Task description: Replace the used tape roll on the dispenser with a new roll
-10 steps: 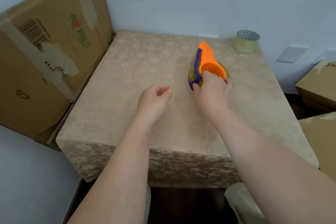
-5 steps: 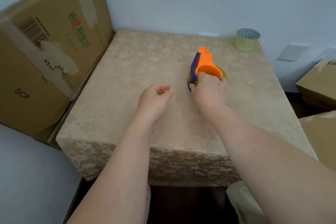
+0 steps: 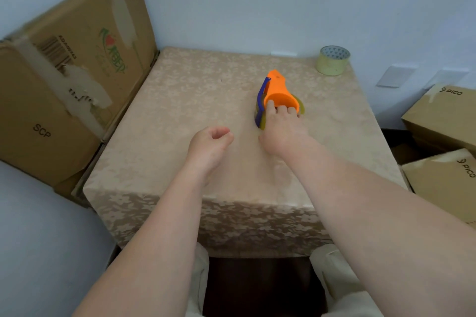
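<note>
Right hand (image 3: pixel 282 125) had slid forward onto the orange dispenser (image 3: pixel 279 92) compared with a second earlier, fingers curled over its round mouth and pressing on it, though I couldn't tell if it was a proper grip yet. The dispenser lay on its side on the desk (image 3: pixel 180 100), used roll (image 3: pixel 301 108) still on it, and had shifted a bit toward me. Left hand (image 3: pixel 210 143) hovered loosely curled, holding nothing, pretty much where it was. New roll (image 3: pixel 332 60) sat untouched at the far right corner. So I'd say we were just starting: old roll still had to come off.
</note>
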`<control>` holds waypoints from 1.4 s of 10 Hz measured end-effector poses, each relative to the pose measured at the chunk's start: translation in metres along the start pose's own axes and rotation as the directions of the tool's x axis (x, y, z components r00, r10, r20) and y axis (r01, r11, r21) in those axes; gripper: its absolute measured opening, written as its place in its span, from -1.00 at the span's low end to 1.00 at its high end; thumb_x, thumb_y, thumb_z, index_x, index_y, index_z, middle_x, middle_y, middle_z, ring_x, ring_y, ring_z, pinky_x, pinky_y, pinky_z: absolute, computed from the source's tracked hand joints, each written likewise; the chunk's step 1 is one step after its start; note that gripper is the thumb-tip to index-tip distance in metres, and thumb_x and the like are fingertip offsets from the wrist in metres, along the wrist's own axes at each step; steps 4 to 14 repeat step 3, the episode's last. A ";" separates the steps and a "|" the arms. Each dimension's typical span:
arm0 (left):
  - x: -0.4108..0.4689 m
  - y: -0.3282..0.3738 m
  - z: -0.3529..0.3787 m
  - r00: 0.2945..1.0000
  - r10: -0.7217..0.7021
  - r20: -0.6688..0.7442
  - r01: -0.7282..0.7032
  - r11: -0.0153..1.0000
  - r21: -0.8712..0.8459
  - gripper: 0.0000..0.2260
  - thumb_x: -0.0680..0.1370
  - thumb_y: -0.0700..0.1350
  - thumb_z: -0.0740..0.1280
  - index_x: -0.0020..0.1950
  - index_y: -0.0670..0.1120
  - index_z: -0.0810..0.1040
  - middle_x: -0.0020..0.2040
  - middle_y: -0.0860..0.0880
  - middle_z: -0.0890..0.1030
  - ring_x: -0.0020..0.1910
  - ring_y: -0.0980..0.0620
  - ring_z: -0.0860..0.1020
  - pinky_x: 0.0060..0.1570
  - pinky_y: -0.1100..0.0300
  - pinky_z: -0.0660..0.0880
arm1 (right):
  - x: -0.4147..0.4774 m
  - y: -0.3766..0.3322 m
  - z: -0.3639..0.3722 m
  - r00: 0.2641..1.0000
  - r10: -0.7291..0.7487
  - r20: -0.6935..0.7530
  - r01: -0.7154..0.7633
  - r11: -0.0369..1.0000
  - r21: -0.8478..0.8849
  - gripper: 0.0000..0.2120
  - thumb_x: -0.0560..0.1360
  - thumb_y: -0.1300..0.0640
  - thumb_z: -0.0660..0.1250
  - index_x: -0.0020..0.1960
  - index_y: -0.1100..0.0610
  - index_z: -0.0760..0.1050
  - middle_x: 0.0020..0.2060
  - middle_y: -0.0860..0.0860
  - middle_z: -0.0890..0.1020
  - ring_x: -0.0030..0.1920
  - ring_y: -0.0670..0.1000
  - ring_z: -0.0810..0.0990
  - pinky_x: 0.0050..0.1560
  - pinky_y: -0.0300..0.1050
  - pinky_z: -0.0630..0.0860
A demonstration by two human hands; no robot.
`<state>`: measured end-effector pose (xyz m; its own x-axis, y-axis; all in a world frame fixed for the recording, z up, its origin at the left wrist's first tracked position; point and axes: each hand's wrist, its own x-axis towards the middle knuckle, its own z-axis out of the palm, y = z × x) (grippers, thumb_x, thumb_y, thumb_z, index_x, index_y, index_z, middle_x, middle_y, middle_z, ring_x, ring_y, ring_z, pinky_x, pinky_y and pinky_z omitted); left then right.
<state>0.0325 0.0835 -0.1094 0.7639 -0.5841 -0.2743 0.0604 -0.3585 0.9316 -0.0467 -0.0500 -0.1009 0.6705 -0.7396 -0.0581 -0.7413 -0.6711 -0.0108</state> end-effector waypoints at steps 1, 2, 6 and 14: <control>-0.013 0.004 -0.004 1.000 -0.020 -0.011 0.021 0.999 0.039 -0.70 0.49 -0.08 0.33 0.20 -0.12 0.56 0.18 -0.14 0.60 0.15 -0.09 0.54 0.17 0.06 0.44 | -0.012 0.010 -0.017 0.995 -0.068 -0.069 0.072 0.996 0.058 -0.56 0.49 0.13 0.24 0.33 0.19 0.28 0.22 0.21 0.46 0.25 0.23 0.40 0.17 0.08 0.40; -0.025 0.023 -0.009 1.000 -0.005 0.029 0.003 0.998 0.059 -0.71 0.50 -0.10 0.31 0.21 -0.14 0.54 0.16 -0.15 0.58 0.14 -0.13 0.52 0.12 0.06 0.44 | -0.022 0.012 -0.039 0.997 -0.037 -0.064 0.051 0.974 0.222 -0.65 0.47 0.15 0.27 0.23 0.21 0.40 -0.02 0.17 0.53 0.01 0.20 0.52 -0.09 -0.04 0.44; -0.048 0.057 -0.018 0.997 0.043 0.063 -0.046 0.997 0.061 -0.71 0.51 -0.10 0.30 0.21 -0.12 0.52 0.05 -0.06 0.53 0.01 0.02 0.46 0.06 0.15 0.40 | -0.035 0.010 -0.064 0.999 -0.018 -0.040 0.029 0.957 0.287 -0.84 0.45 0.17 0.25 0.00 0.21 0.43 -0.29 0.07 0.45 -0.26 0.13 0.49 -0.31 -0.16 0.32; -0.048 0.057 -0.018 0.997 0.043 0.063 -0.046 0.997 0.061 -0.71 0.51 -0.10 0.30 0.21 -0.12 0.52 0.05 -0.06 0.53 0.01 0.02 0.46 0.06 0.15 0.40 | -0.035 0.010 -0.064 0.999 -0.018 -0.040 0.029 0.957 0.287 -0.84 0.45 0.17 0.25 0.00 0.21 0.43 -0.29 0.07 0.45 -0.26 0.13 0.49 -0.31 -0.16 0.32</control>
